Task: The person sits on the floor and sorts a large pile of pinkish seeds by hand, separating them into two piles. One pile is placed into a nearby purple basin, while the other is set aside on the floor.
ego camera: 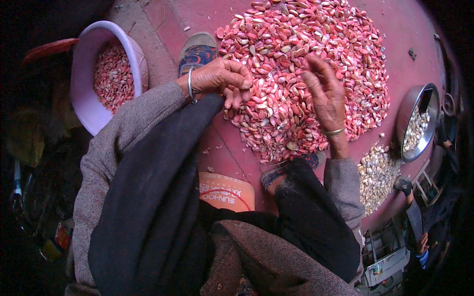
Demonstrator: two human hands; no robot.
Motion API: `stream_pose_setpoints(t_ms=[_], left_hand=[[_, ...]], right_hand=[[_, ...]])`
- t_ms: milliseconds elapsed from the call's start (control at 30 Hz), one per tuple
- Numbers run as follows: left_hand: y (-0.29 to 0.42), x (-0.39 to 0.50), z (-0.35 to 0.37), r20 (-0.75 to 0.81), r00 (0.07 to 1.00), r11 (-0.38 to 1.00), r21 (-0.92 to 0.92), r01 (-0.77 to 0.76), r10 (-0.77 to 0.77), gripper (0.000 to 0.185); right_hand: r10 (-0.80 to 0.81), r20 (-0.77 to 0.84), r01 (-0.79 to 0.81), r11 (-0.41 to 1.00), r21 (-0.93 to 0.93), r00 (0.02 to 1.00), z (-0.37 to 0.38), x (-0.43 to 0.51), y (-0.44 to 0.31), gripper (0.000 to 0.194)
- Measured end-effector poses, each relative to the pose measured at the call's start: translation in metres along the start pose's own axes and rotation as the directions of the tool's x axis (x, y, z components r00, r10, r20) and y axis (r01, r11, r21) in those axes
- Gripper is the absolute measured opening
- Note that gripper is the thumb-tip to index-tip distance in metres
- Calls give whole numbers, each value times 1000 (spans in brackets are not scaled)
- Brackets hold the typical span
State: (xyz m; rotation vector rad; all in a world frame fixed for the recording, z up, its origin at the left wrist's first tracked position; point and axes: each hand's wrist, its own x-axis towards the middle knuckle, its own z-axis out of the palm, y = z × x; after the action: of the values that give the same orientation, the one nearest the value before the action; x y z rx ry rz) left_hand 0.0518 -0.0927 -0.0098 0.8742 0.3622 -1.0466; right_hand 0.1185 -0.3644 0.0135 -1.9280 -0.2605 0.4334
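Note:
A broad heap of pink-red clove-like pieces [281, 92], seemingly garlic cloves, lies on the reddish floor before me. My left hand [218, 79], with a silver bangle at the wrist, is over the heap's near left edge. Its thumb and forefinger meet at the tips, and whether a small piece is between them cannot be made out. Over the right part of the heap is my right hand [327, 96], wearing a bangle too. The thumb and fingers are apart, with nothing visible between them.
At left, a tilted lilac plastic tub [139, 66] holds smaller pink pieces. A metal basin [401, 122] with pale pieces stands at right, near a pale pile [377, 177]. Another person's hand [423, 243] shows at lower right. An orange printed bag [226, 188] lies between my legs.

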Motion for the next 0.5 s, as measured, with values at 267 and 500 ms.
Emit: stream_pose_setpoints(t_ms=[267, 500], left_hand=[[1, 8, 12, 121, 986, 993, 6, 115, -115, 15], [-6, 16, 15, 240, 957, 986, 78, 148, -162, 22]], right_hand=[[123, 208, -155, 977, 144, 970, 12, -14, -15, 22], [174, 298, -259, 926, 275, 938, 54, -42, -14, 11]])
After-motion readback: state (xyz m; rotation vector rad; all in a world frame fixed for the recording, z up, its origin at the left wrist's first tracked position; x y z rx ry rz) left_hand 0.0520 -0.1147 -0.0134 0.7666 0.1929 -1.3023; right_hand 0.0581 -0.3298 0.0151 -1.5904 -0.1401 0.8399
